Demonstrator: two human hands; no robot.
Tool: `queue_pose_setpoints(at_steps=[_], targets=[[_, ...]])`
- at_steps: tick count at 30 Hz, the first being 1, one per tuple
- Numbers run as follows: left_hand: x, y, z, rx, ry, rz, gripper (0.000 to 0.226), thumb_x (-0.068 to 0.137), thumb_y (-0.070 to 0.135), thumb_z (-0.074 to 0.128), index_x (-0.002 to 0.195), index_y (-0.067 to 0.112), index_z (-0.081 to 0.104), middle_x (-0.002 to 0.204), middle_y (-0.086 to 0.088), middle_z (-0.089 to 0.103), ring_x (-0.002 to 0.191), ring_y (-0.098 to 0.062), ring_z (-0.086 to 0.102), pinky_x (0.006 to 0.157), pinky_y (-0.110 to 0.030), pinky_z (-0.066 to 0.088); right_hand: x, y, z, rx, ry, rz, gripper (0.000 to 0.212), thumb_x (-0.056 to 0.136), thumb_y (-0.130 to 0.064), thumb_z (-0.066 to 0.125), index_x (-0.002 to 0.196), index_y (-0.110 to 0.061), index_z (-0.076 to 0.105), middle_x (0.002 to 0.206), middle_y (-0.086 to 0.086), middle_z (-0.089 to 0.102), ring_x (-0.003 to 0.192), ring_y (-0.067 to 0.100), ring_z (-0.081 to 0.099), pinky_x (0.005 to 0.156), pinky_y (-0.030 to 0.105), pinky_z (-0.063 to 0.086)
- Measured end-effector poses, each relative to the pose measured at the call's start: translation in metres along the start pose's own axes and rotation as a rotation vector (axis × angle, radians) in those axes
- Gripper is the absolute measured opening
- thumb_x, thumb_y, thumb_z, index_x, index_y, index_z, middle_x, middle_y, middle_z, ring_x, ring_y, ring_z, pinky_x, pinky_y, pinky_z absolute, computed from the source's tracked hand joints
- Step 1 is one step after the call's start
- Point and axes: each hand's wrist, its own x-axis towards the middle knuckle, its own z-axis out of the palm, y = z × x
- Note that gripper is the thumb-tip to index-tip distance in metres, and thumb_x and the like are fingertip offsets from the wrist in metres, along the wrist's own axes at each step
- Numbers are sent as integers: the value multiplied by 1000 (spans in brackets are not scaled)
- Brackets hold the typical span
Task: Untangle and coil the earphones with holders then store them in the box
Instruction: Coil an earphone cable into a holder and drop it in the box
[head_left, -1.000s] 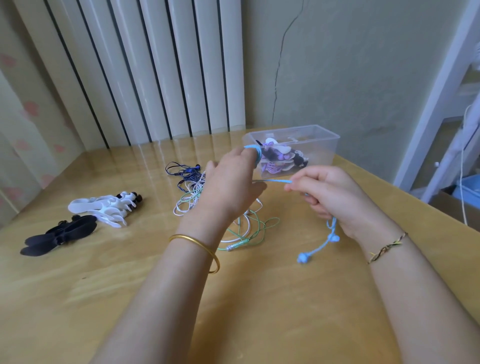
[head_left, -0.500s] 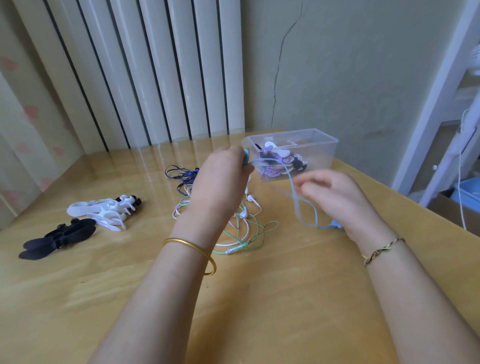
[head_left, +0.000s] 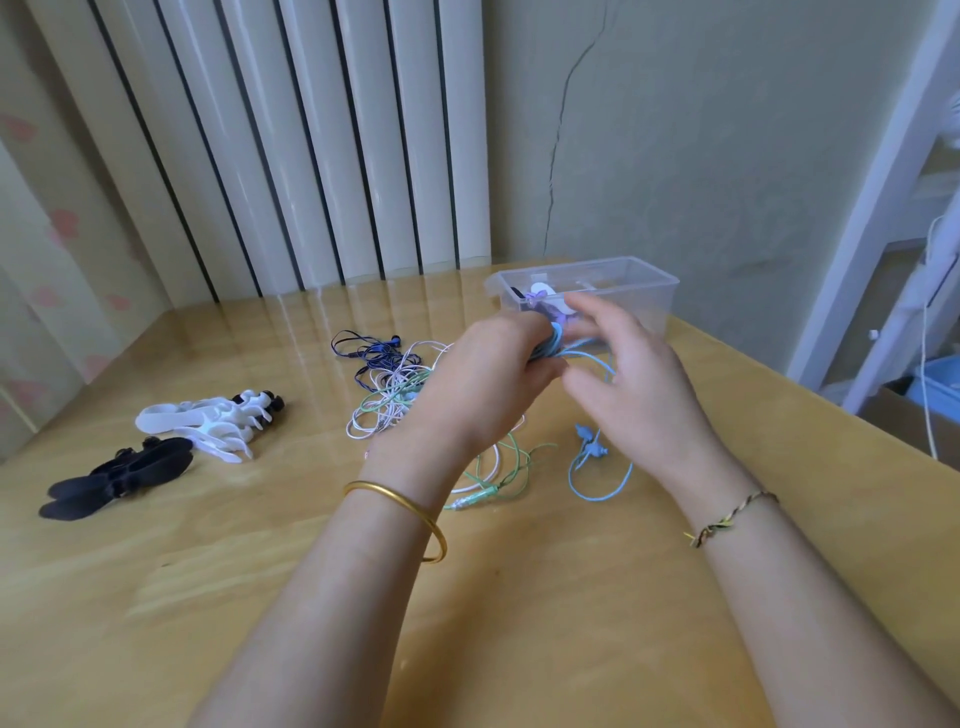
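One box (head_left: 655, 277), one blue earphone set (head_left: 584, 432), one tangled heap (head_left: 390, 396), two holder piles (head_left: 200, 422).

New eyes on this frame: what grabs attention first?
The hands meet at centre: the left hand grips blue earphones, the blurred right hand beside it, cord trailing onto the table. Behind them sits a clear box with stored sets; left of them a cable tangle, then white holders and black holders.
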Motion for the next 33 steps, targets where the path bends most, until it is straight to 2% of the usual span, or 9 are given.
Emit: queue_pose_setpoints(at_steps=[3,5,9,15,17,20,25,30,33], targets=[[0,0,-2,-25,30,-61,33,91,22,60,66,14,40,63,1,40,66,-25,36,56,-28,28,-2,1,3,111,-102,126,33,92,-12,51,125,-16,49,78,1,64,70,13,63,68,24,47],[1,-3,-3,-88,49,-125,21,91,22,60,83,4,56,78,-8,56,75,-30,48,62,-25,37,-1,3,-1,163,-81,141,18,93,-14,52,110,-17,55,70,-6,55,49,6,54,51,21,42],[-3,-9,-3,-198,-65,-214,24,89,22,63,104,5,55,107,-8,60,81,-22,53,64,-27,44,0,3,-16,126,-77,107,9,86,-14,63,77,-18,64,68,-9,59,60,2,48,56,16,36],[-4,-15,1,-74,-215,-202,27,93,29,57,98,3,57,90,-5,60,81,-22,53,65,-29,36,1,-8,-32,499,-140,157,7,69,-16,64,66,-10,60,41,-16,39,39,2,37,40,8,27],[-4,-12,-2,-213,-245,-244,30,95,29,54,100,-1,60,83,4,65,72,-12,57,65,-24,45,3,-8,-30,514,-64,167,15,80,-6,64,67,-10,58,37,-17,41,37,0,41,39,8,29],[-5,-4,-7,-575,-304,-314,27,98,25,50,102,3,65,83,4,68,81,-11,61,77,-25,53,5,-5,-31,533,52,212,25,88,3,50,68,-10,55,34,-18,43,36,-3,44,40,7,32],[-7,6,-15,-912,-432,-347,29,100,25,40,90,12,64,69,4,60,78,-11,65,65,-20,48,7,1,-25,550,99,249,25,91,-3,49,70,-14,54,37,-19,44,38,-4,43,43,6,30],[-1,9,-20,-1337,-326,-587,35,100,29,37,84,13,64,60,8,58,68,-6,64,57,-19,37,3,4,-17,452,-81,275,24,96,-11,47,76,-14,60,38,-22,46,41,-8,46,44,5,32],[2,6,-21,-1440,-172,-677,34,101,31,34,87,18,62,77,7,66,69,-1,63,59,-20,31,0,4,-12,340,-215,249,26,96,-13,48,77,-14,65,39,-22,45,43,-6,44,44,6,32]])
